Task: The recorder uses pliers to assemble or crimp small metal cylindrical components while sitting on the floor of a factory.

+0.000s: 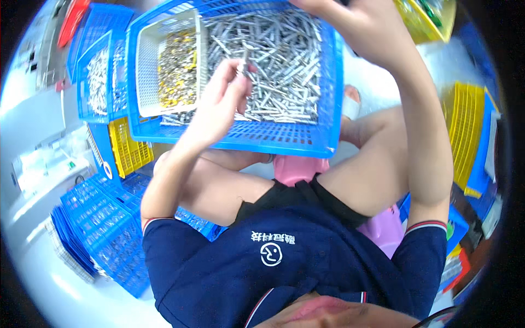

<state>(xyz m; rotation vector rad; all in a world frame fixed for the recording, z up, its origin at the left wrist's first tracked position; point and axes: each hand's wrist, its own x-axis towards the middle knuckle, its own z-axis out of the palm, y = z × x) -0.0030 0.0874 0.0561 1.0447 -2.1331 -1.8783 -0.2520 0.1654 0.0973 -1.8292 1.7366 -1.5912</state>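
My left hand (227, 95) is over the middle of a blue plastic basket (337, 82). Its fingers pinch a slim silvery metal pin (244, 59) that points away from me. Below it, a heap of loose metal pins (284, 71) fills the right part of the basket. At the basket's left side sits a cream tray (146, 71) holding many small brassy and dark parts (178, 68). My right hand (372, 27) reaches over the far right corner. The upper picture edge cuts off most of its fingers, so its grip is hidden. Something dark shows beside it.
Smaller blue baskets (111, 82) with metal parts stand to the left. A yellow crate (128, 145) and stacked blue crates (104, 224) are nearer on that side. More yellow crates (462, 136) stand at the right. A pink stool (301, 168) is between my legs.
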